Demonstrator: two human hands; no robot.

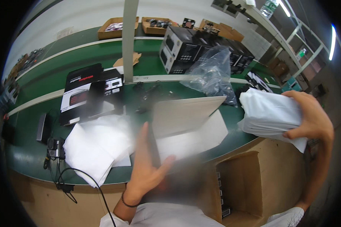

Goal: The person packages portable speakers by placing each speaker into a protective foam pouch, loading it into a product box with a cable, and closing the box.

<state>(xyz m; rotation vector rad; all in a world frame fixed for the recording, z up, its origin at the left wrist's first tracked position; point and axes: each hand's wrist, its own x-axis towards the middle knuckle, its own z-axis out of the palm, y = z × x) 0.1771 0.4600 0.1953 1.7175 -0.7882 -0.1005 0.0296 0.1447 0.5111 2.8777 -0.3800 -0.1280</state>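
In front of me an open white cardboard box (191, 142), its lid flap raised, lies at the table's near edge. My left hand (149, 174) is at its near left corner, fingers stretched along the side and thumb across the front, gripping it; a blur covers part of this. At the right, my right hand (310, 117) clasps a thick stack of white foam bags (271, 113), thumb below and fingers over the top, at the table's right edge. Loose white sheets (96, 145) lie left of the box.
Black-and-white printed boxes (77, 94) lie at the left; more product boxes (182, 49) line the shelf. A clear plastic bag (214, 72) hangs over the shelf edge. Cabled devices (56, 149) sit at the front left. An open brown carton (240, 185) stands below the table's edge.
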